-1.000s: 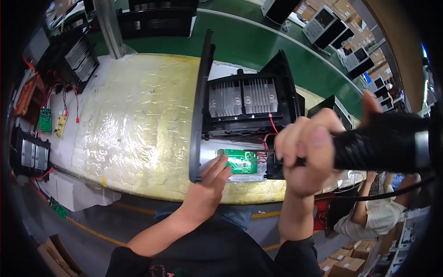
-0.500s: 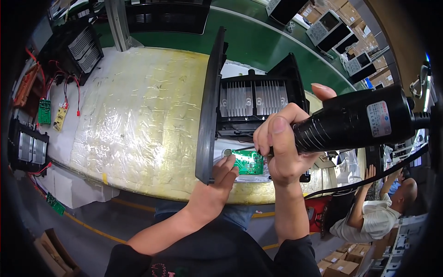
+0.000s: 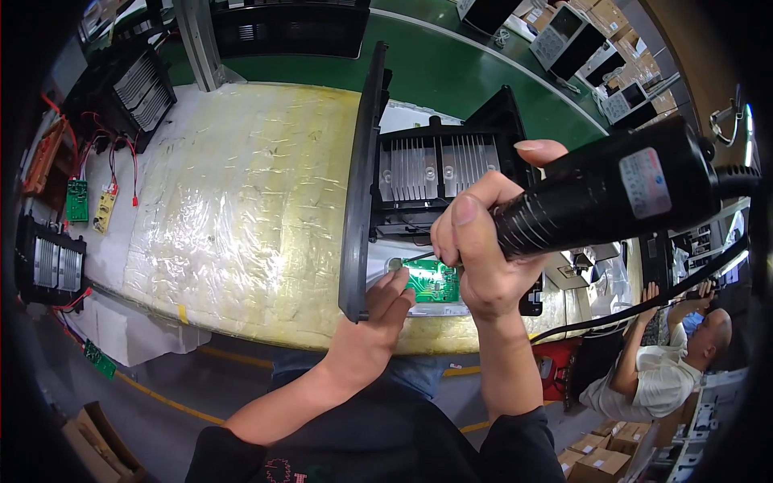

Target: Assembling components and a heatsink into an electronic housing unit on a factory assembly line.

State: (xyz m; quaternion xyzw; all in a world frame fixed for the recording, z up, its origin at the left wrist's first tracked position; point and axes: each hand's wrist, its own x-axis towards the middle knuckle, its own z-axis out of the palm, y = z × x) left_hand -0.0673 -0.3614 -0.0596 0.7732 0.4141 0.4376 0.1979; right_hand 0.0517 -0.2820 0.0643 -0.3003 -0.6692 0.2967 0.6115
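Note:
My right hand [image 3: 487,249] is wrapped round a black electric screwdriver [image 3: 596,193] with a cord at its back end. Its thin shaft slants down left past my fingers, its tip close to a small round grey piece [image 3: 394,264] beside a green circuit board [image 3: 435,280]. The board lies inside a black housing [image 3: 439,173] with two ribbed silver panels. My left hand [image 3: 378,310] presses bent, close-set fingers at the board's left edge, holding it; the fingertips' exact contact is partly hidden. A tall black side panel [image 3: 362,193] stands just left of that hand.
A padded, film-wrapped work surface [image 3: 241,201] extends left. Ribbed black units [image 3: 141,92] and wired circuit boards [image 3: 77,199] sit at its left end. A metal post [image 3: 200,48] rises behind. The screwdriver's black cord [image 3: 644,304] loops at right, where another person [image 3: 652,378] works.
The screwdriver and my right hand have shifted slightly left, and the tool's back end has tilted a little. My left hand stays at the board. The whole view has moved slightly.

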